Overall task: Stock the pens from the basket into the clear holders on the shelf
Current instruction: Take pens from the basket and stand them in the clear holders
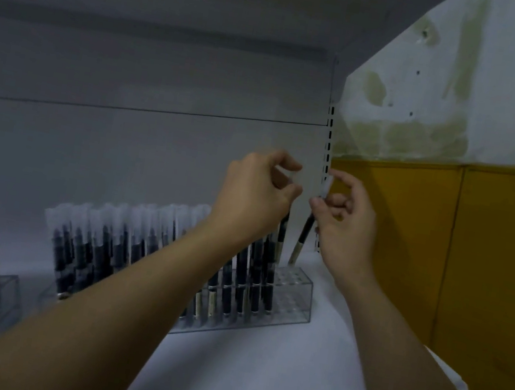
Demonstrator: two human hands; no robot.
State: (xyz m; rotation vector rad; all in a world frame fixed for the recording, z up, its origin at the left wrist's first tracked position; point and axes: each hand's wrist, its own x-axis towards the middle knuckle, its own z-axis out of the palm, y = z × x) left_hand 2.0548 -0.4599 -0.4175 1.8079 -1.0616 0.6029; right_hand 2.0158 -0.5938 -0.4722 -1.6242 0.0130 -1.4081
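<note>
Both bare forearms reach up and forward, converging; left hand (260,192) raised with fingers curled and pinched on a pen (282,229), right hand (343,218) just beside it, apart, thumb and fingers closed around a second pen (305,233).

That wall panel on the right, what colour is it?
Mustard yellow wall panel, clearest in the head view.
</note>
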